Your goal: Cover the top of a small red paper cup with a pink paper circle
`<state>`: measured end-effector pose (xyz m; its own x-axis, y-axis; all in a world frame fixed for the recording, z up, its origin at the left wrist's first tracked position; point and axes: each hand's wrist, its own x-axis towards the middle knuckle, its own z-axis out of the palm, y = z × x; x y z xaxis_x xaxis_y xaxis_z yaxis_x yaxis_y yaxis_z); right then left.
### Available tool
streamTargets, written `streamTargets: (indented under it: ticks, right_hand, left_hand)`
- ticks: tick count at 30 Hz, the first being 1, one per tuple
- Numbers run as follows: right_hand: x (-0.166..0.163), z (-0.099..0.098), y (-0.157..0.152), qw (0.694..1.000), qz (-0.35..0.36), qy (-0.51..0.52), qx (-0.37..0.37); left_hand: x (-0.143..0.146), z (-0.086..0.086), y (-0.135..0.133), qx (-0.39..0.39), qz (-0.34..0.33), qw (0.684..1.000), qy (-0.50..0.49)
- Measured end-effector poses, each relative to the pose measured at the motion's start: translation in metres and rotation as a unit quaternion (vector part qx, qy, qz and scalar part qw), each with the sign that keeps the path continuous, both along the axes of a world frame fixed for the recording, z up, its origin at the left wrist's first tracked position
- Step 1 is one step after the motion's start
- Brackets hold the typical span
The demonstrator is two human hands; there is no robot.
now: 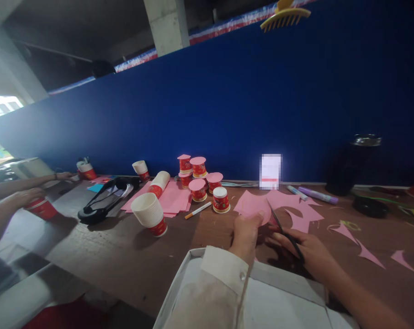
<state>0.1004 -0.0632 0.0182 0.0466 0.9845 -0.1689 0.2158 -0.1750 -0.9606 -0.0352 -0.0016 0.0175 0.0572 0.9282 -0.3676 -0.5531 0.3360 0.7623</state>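
Observation:
My left hand is closed on a sheet of pink paper, thumb on top. A rounded piece of the sheet shows beside the thumb. My right hand grips a pair of dark-handled scissors, with the blades pointing up and left at the paper's edge. Behind them lies more pink paper with curved cut-outs. Left of my hands stands an upturned red paper cup with a white base. Several similar cups topped with pink discs are grouped behind it.
A stack of paper cups, a marker and black headphones lie to the left. A co-worker's hand holds a red cup. Pink scraps lie right. A white box is in front; a blue partition stands behind.

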Motion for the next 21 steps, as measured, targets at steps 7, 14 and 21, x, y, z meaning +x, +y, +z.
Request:
streamTargets:
  ticks: [7,14,21]
  right_hand:
    - [0.0011,0.0,0.0001,1.0,-0.006,-0.019,-0.002]
    - [0.0004,0.0007,0.0009,1.0,-0.009,-0.019,0.011]
    - [-0.0033,0.0026,-0.0026,1.0,-0.022,-0.002,0.004]
  left_hand:
    - [-0.0013,-0.0005,0.0007,0.042,-0.018,0.998,0.034]
    - [-0.0018,0.0001,0.0009,0.029,-0.014,0.999,0.034]
    - [-0.0033,0.0018,-0.0008,0.041,-0.01,0.999,0.03]
